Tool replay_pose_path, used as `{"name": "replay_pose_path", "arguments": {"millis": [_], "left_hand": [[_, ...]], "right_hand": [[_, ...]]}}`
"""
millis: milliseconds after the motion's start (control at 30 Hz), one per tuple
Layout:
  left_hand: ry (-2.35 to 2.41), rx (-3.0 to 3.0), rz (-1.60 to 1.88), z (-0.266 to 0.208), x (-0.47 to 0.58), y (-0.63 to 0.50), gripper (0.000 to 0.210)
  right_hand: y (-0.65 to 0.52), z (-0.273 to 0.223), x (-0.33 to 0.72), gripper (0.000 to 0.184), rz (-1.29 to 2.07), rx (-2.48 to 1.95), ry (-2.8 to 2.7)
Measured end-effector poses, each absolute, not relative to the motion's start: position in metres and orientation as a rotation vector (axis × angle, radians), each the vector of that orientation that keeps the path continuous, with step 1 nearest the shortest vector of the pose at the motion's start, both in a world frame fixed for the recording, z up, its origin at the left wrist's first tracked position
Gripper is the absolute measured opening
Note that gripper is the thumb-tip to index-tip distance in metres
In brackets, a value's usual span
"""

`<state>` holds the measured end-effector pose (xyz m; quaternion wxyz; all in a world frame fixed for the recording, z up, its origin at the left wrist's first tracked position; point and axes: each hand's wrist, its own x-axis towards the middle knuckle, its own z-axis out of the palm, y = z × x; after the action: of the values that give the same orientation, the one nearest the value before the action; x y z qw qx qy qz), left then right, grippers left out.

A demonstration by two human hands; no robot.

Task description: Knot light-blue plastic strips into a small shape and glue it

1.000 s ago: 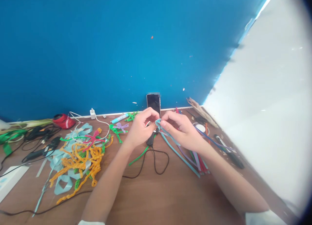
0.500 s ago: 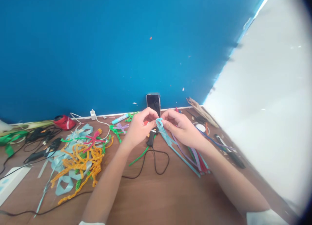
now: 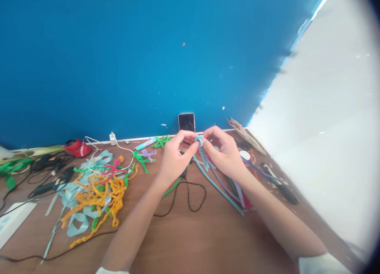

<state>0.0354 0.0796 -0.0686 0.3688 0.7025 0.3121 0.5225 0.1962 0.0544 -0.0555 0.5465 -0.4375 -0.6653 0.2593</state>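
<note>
Between my two hands is a light blue pipe cleaner [image 3: 202,153], twisted and looped at its top, its lower part hanging down. My left hand [image 3: 179,153] pinches the loop from the left with thumb and forefinger. From the other side my right hand [image 3: 224,151] pinches the same piece. Below and to the right lie loose pipe cleaners [image 3: 237,193] in blue, purple, green and red, partly covered by my right hand and forearm. A dark glue gun [image 3: 184,172] lies behind my left hand, mostly hidden, with its cord looping toward me.
Orange pipe cleaners [image 3: 101,195] and pale blue ribbon [image 3: 78,224] are heaped at the left. A phone [image 3: 187,122] leans on the blue wall [image 3: 148,60]. A white power strip [image 3: 14,220] sits far left, a utility knife [image 3: 279,183] at the right, a glue stick [image 3: 145,144] at the back.
Both hands have shifted slightly right and up with the light blue piece, which now hangs more upright. My left hand now covers more of the glue gun.
</note>
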Motion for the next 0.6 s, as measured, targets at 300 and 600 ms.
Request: {"name": "replay_pose_path", "arguments": {"millis": [300,600], "left_hand": [[0.813,1.661,1.439,-0.0701,0.0448,0.0749,0.01],[0.768,1.556,1.339,-0.0655,0.0448,0.073,0.01]], "right_hand": [[0.0553,-0.0598,0.1939,0.005,0.438,-1.062,-1.609],[0.0548,-0.06,0.1923,0.007,0.437,-1.083,-1.552]]}}
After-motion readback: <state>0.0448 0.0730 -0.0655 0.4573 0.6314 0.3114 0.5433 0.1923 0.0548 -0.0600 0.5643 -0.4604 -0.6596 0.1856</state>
